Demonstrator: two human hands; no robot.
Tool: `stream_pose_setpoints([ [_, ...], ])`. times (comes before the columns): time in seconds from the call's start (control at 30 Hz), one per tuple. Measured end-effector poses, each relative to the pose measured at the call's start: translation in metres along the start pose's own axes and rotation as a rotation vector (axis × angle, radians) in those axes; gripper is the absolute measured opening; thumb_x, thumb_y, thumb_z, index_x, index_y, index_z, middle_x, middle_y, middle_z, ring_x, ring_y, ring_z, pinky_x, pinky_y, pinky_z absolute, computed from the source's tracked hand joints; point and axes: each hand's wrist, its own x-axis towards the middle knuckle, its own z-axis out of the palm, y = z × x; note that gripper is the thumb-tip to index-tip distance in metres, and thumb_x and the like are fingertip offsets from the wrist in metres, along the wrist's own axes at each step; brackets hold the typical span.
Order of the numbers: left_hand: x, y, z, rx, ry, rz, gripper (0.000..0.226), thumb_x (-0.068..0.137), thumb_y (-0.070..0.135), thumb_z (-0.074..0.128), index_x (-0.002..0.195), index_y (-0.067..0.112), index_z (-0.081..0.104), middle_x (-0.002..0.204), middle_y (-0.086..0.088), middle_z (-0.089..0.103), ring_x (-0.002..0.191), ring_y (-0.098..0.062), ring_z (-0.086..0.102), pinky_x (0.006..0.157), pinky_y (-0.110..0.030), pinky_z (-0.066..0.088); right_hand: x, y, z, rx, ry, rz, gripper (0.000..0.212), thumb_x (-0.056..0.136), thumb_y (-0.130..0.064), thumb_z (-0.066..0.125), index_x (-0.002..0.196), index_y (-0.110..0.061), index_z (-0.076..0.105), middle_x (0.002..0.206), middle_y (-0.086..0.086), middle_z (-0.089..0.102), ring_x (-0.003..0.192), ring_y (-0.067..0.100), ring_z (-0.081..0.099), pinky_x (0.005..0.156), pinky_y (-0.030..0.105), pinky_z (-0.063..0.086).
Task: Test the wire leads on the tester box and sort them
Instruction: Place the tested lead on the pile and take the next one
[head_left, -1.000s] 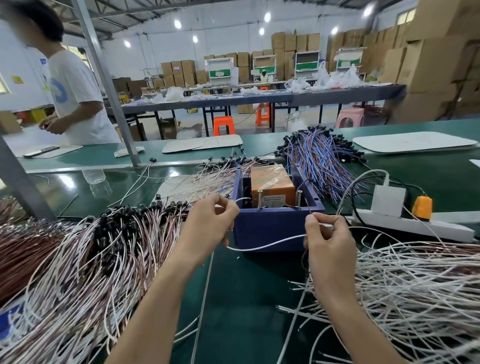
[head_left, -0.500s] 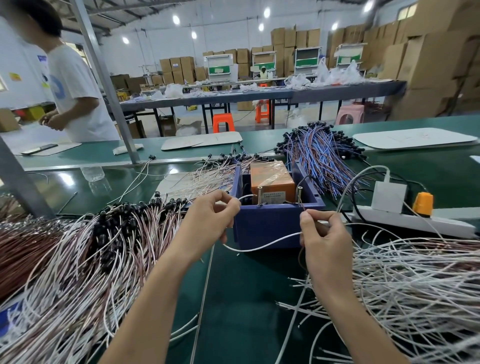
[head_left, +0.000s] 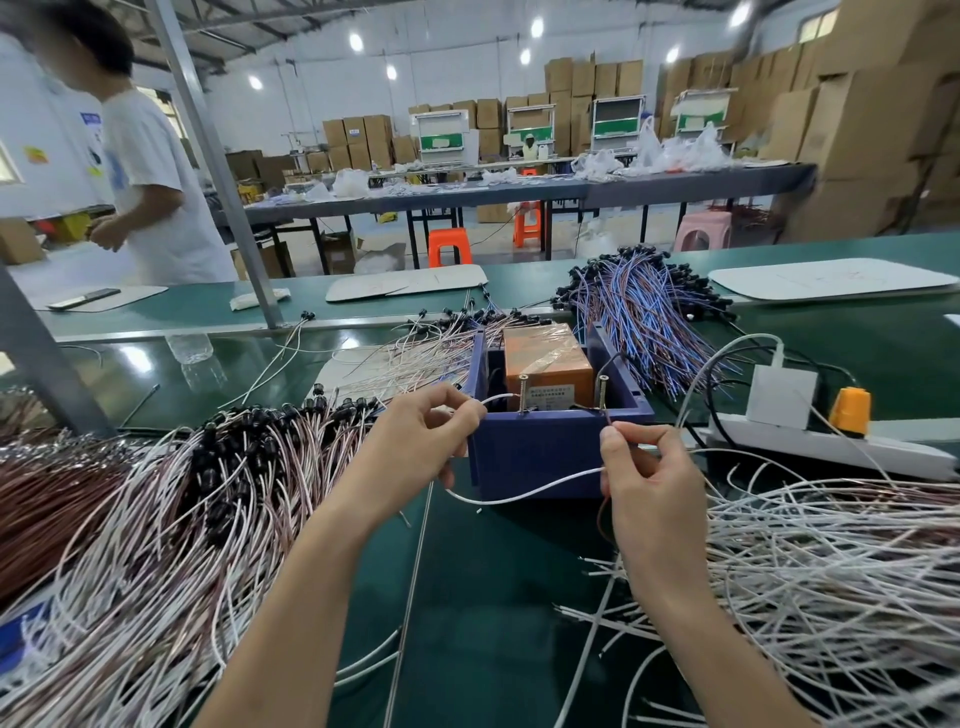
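A blue tester box (head_left: 540, 457) stands mid-table with an orange unit (head_left: 545, 358) inside and two upright metal screw posts at its front rim. My left hand (head_left: 421, 441) pinches one end of a white wire lead (head_left: 524, 493), whose tip reaches the left post (head_left: 522, 395). My right hand (head_left: 649, 483) pinches the lead's other end just below the right post (head_left: 603, 395). The lead sags between both hands in front of the box.
White and brown leads with black ends are heaped at left (head_left: 171, 509). Loose white leads lie at right (head_left: 810, 561). Blue and brown leads (head_left: 639, 306) lie behind the box. A white power strip (head_left: 831, 447) sits at right. A person (head_left: 150, 182) stands at far left.
Both hands have risen slightly toward the box's posts with the lead. The left end now reaches the left post and the right hand sits closer under the right post.
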Motion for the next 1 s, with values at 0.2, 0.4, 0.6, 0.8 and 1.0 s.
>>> stream_pose_setpoints([
  [0.2,0.0,0.0,0.001,0.009,0.008,0.004,0.021,0.098,0.033,0.061,0.079,0.026,0.065,0.06,0.005,0.06,0.045,-0.017,0.053,0.058,-0.023,0.049,0.0,0.0,0.0,-0.048,0.021,-0.02,0.012,0.098,-0.035,0.061,0.094,-0.024,0.062,0.073,-0.008,0.067,0.063,0.0,0.06,0.056,0.01,0.042],
  [0.4,0.0,0.001,0.002,0.001,0.014,0.012,0.021,0.098,0.032,0.061,0.079,0.026,0.065,0.06,0.004,0.06,0.045,-0.016,0.053,0.055,-0.021,0.048,-0.001,-0.002,-0.001,-0.094,0.027,-0.009,0.014,0.098,-0.038,0.06,0.095,-0.024,0.062,0.086,-0.007,0.068,0.075,-0.005,0.061,0.059,0.004,0.041],
  [0.6,0.0,0.0,0.001,0.008,0.017,0.01,0.021,0.098,0.034,0.061,0.079,0.025,0.065,0.061,0.003,0.06,0.045,-0.017,0.053,0.055,-0.02,0.048,-0.001,-0.002,0.0,-0.104,0.023,0.001,0.03,0.098,-0.039,0.059,0.112,-0.012,0.063,0.092,-0.005,0.068,0.081,-0.003,0.062,0.061,0.006,0.043],
  [0.8,0.001,-0.001,0.0,0.0,0.01,-0.001,0.021,0.098,0.033,0.06,0.082,0.022,0.067,0.061,0.004,0.061,0.046,-0.016,0.054,0.054,-0.02,0.048,-0.003,-0.005,0.0,-0.071,0.032,0.012,0.01,0.098,-0.035,0.06,0.092,-0.028,0.061,0.07,-0.009,0.067,0.065,-0.003,0.061,0.054,0.011,0.042],
  [1.0,0.003,0.002,-0.004,-0.151,0.072,-0.051,0.018,0.098,0.026,0.06,0.091,0.013,0.071,0.062,0.002,0.063,0.047,-0.018,0.059,0.048,-0.021,0.048,-0.013,-0.01,-0.004,-0.011,0.067,0.007,0.006,0.101,-0.032,0.057,0.098,-0.029,0.061,0.081,-0.016,0.074,0.047,-0.001,0.053,0.05,0.014,0.041],
])
